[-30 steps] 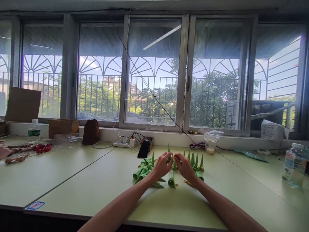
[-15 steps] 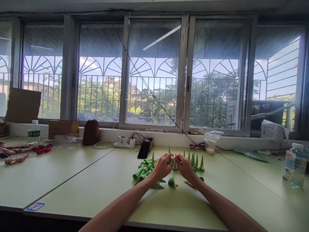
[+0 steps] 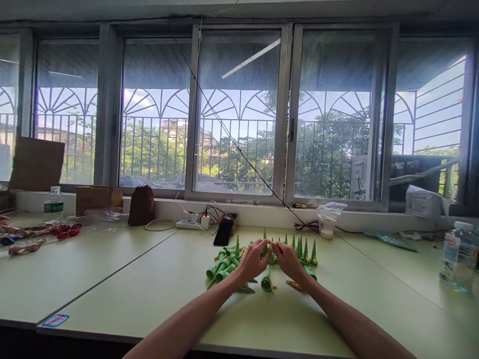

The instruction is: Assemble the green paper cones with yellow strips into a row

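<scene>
My left hand [image 3: 253, 261] and my right hand [image 3: 286, 260] meet fingertip to fingertip over a small green cone piece [image 3: 272, 258] on the pale green table [image 3: 149, 284]. Both hands pinch at it; what exactly each finger holds is too small to tell. Left of my hands lies a heap of green cones [image 3: 223, 266] on their sides. Behind my right hand several green cones [image 3: 305, 249] stand upright, point up. One cone [image 3: 266, 281] lies between my wrists, open end towards me.
A black phone [image 3: 223, 232] leans by a power strip [image 3: 190, 223] near the window sill. A plastic bag [image 3: 327, 218], a brown pouch [image 3: 141, 205], cardboard boxes and water bottles [image 3: 453, 256] stand around. Red and brown items [image 3: 41, 234] lie far left.
My hands have drawn slightly closer together over the small green piece and sunk a little towards the table. Nothing else has moved.
</scene>
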Demonstrator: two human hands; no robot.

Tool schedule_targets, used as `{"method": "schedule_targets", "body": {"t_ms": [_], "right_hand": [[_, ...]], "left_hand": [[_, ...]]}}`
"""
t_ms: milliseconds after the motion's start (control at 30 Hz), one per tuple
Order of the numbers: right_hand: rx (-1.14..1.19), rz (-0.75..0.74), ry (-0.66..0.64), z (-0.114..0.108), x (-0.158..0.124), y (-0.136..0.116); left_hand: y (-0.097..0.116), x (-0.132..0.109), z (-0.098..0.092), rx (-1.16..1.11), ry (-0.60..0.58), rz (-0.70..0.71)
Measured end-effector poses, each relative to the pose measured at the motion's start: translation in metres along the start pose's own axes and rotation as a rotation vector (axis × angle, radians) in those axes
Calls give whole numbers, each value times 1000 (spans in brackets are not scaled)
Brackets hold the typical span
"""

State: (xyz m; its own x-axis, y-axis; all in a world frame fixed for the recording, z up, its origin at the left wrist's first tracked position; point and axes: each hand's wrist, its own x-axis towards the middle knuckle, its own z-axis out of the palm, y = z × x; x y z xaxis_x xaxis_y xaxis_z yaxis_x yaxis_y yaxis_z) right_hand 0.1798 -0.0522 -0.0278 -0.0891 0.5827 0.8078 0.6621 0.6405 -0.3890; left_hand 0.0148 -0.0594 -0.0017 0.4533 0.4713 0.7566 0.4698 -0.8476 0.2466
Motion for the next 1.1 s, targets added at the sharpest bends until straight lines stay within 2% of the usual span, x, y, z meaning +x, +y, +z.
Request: {"method": "schedule_targets", "body": {"t_ms": [200,500,1100], "right_hand": [[14,6,-10,1,-1,0],[124,-15,10,-7,0,-19],[84,-23,-6,-5,0,-13]], "left_hand": [[2,0,-1,3,3,-2],[-1,2,0,57,39,-60],[-2,1,1,39,15,-33]]}}
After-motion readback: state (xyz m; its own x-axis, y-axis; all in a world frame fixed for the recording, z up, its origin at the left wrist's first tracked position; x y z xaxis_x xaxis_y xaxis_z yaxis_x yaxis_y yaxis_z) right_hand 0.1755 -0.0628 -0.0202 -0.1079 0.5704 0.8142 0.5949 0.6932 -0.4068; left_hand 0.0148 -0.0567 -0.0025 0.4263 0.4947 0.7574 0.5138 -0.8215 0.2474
